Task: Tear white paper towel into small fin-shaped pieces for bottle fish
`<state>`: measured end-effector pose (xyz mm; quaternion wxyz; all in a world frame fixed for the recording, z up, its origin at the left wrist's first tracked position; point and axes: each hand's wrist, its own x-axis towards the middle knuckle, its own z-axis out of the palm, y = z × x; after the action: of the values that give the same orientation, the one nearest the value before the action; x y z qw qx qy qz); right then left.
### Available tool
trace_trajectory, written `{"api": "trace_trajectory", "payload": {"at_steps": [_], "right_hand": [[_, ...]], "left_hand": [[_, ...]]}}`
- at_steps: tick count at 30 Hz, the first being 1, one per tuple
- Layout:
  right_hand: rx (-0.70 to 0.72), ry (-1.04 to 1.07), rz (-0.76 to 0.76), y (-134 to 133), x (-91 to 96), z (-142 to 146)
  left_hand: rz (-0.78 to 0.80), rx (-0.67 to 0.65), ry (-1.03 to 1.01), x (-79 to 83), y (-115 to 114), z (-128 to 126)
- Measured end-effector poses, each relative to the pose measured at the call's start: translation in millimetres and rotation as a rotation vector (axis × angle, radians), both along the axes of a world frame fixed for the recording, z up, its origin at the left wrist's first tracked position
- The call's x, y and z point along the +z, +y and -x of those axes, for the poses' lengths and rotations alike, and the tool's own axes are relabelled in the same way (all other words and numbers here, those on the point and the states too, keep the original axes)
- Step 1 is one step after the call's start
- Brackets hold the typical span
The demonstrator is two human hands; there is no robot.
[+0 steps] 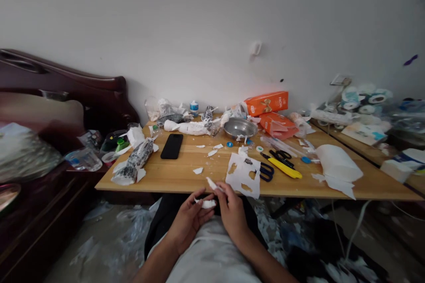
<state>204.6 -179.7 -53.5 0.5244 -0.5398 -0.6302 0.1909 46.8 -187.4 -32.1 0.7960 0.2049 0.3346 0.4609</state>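
Together, both hands, left hand [189, 220] and right hand [232, 212], pinch a white paper scrap [206, 204] below the table [179, 174].

My two hands meet just below the near edge of the surface [186, 174], the left hand [189, 221] beside the right hand [232, 212], a scrap of paper [206, 204] between them. Ahead on the surface lies a holed paper sheet [244, 177], with scissors [267, 171] and a utility knife [285, 168] to its right. Farther back sits a metal bowl [240, 127]; a tissue box [266, 102] stands behind it to the right. A phone [171, 146] lies left of centre. A headboard [66, 84] stands at far left.
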Motion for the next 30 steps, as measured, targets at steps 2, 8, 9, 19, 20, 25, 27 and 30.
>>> {"api": "trace_trajectory", "payload": {"at_steps": [2, 8, 9, 19, 20, 25, 27, 30], "right_hand": [[0.013, 0.079, 0.056, 4, -0.6, -1], [0.108, 0.193, 0.13, 11, 3.5, 4], [0.122, 0.201, 0.136, 10, 5.0, 5], [0.116, 0.21, 0.148, 7, 6.6, 7], [0.112, 0.201, 0.146, 7, 6.0, 6], [0.11, 0.124, 0.099, 4, 8.6, 5], [0.134, 0.068, 0.065, 1, 11.3, 5], [0.18, -0.014, 0.019, -2, 13.8, 7]], "left_hand": [[-0.021, 0.021, 0.003, 0.3, -1, 0], [-0.043, 0.015, 0.014, -0.7, 1, -1], [-0.058, 0.016, 0.007, -1.3, 2, -2], [-0.068, 0.036, 0.009, -8.2, 5, -2], [-0.063, 0.047, 0.007, -8.9, 6, -3], [-0.047, 0.083, -0.019, -9.5, 4, -3], [-0.053, 0.079, -0.032, -8.2, 3, -3], [-0.064, 0.084, -0.042, -5.8, 1, -4]]}}
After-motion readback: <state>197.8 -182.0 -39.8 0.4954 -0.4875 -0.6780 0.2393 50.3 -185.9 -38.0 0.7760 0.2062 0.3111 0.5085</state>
